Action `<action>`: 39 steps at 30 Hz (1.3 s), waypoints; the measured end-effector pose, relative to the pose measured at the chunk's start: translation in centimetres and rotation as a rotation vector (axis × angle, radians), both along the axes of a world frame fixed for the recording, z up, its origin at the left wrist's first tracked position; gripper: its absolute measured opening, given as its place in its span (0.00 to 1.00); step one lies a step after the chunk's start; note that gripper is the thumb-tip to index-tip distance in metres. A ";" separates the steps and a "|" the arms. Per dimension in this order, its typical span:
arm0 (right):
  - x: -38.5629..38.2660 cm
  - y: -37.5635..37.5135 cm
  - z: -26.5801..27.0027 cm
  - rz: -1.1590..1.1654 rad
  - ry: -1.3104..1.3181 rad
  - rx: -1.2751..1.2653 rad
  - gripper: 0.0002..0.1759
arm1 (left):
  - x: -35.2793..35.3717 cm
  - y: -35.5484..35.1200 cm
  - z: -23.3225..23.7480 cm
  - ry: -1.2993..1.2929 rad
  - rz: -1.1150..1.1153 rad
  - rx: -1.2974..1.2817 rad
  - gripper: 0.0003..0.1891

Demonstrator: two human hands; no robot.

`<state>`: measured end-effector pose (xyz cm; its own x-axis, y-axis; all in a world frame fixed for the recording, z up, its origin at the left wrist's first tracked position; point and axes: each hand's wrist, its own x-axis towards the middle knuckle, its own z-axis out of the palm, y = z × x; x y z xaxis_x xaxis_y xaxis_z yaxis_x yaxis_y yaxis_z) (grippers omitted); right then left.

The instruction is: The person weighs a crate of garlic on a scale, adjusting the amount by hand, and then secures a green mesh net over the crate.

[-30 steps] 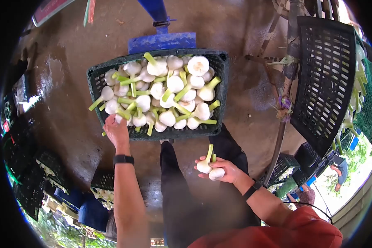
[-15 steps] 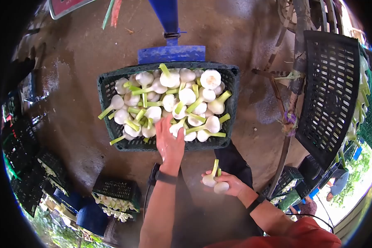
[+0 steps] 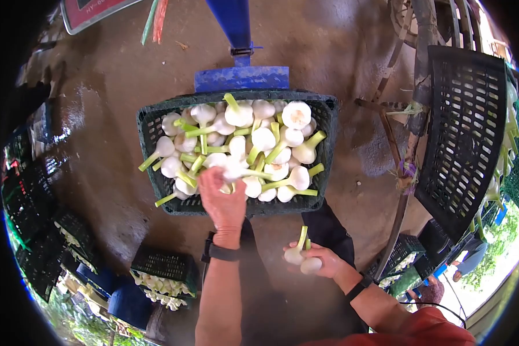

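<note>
A dark green plastic crate sits on a blue scale platform, heaped with white garlic bulbs that have short green stems. My left hand reaches over the crate's near edge and closes on a blurred white bulb among the pile. My right hand hovers below the crate, near my legs, holding two garlic bulbs, one with its green stem pointing up. Both wrists wear dark bands.
An empty black crate stands tilted at the right beside wooden poles. More crates with garlic lie at the lower left. The floor is wet brown concrete. Another person crouches far right.
My left hand moved from the crate's left corner to the near middle of the pile and closed around a bulb. The right hand kept its two bulbs and hardly moved.
</note>
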<state>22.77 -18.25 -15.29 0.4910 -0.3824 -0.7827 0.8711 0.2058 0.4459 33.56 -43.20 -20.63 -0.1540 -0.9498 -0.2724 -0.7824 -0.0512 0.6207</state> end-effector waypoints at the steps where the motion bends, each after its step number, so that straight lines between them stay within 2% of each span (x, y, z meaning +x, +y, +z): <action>1: -0.1 -0.2 0.1 0.010 0.002 0.011 0.23 | 0.3 -0.9 -0.2 -0.002 0.002 0.002 0.17; 4: 0.0 -0.2 0.2 0.021 0.013 0.019 0.24 | 0.5 -4.0 -2.4 -0.038 0.032 -0.129 0.16; 7: 0.0 0.2 0.1 0.014 0.013 0.012 0.24 | 0.3 -6.3 -5.2 -0.005 -0.005 -0.022 0.17; 9: 0.0 0.3 0.1 0.012 0.006 0.004 0.24 | 0.1 -7.7 -4.9 -0.066 0.065 0.328 0.18; 10: 0.1 0.3 0.0 0.019 0.009 0.007 0.24 | 0.4 -7.6 -4.7 -0.066 0.064 0.320 0.18; 12: -0.1 0.1 -0.1 0.022 0.015 0.005 0.24 | 1.0 -6.3 -3.9 0.342 0.218 0.319 0.19; 15: -0.4 0.1 0.0 0.015 0.015 -0.001 0.24 | 1.6 -2.2 -0.4 0.278 0.241 0.314 0.16; 17: -0.7 0.1 0.1 0.048 0.036 -0.046 0.26 | 2.2 1.8 -0.2 0.331 0.190 0.351 0.14; 19: -0.9 0.2 0.1 0.062 0.043 -0.053 0.25 | 1.5 5.1 0.9 0.364 0.244 0.541 0.12; 24: -2.7 -0.4 0.3 0.093 0.054 -0.076 0.26 | 0.4 10.6 2.7 0.347 0.227 0.704 0.12; 26: -3.8 -0.2 -0.1 0.106 0.033 -0.104 0.28 | 0.4 12.7 3.3 0.559 0.307 0.794 0.12; 30: -7.9 -1.6 1.3 0.228 0.055 -0.097 0.31 | -0.2 17.3 4.9 0.688 0.363 1.042 0.15; 31: -8.6 -1.4 1.1 0.199 0.028 -0.096 0.29 | -0.7 18.7 4.9 0.747 0.373 1.079 0.14; 34: -9.3 -0.2 0.7 0.389 0.122 0.003 0.26 | -2.3 21.0 5.5 0.747 0.452 1.033 0.15; 38: -8.6 1.0 0.1 0.578 0.130 -0.024 0.25 | -2.2 25.4 5.1 0.563 0.339 0.769 0.16; 39: -8.3 1.7 0.1 0.607 0.139 -0.037 0.25 | -1.6 26.5 5.5 0.620 0.363 0.734 0.17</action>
<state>14.49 -16.59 -15.20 0.5236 -0.0957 -0.8466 0.6436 0.6955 0.3194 32.00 -16.72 -15.14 -0.2025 -0.5983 -0.7753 -0.1966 -0.7507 0.6307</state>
